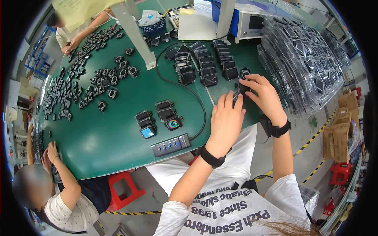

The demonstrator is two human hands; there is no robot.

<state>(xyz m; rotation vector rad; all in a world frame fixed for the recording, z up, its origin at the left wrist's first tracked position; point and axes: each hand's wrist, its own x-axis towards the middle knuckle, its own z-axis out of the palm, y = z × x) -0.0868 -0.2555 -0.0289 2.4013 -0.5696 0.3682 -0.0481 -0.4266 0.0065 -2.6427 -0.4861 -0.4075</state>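
Note:
My right hand (263, 95) curls over a small black smartwatch (245, 73) at the table's right edge, its fingertips on the lower side. Close beside it, my left hand (226, 120) points its fingers at a dark piece between the two hands; the fingers mostly hide that piece. Rows of black smartwatches in clear wrap (207, 66) lie just beyond my hands. Left of them rest two short columns of watches, one ending in a lit blue screen (147, 132), the other in a coloured ring display (173, 123).
A multi-port USB hub (171, 145) lies at the front edge, its black cable curving past my left hand. Stacked clear trays of watches (299, 67) rise at right. Many loose watches (63, 94) cover the left. A metal post (136, 35) stands mid-table. Two co-workers sit left.

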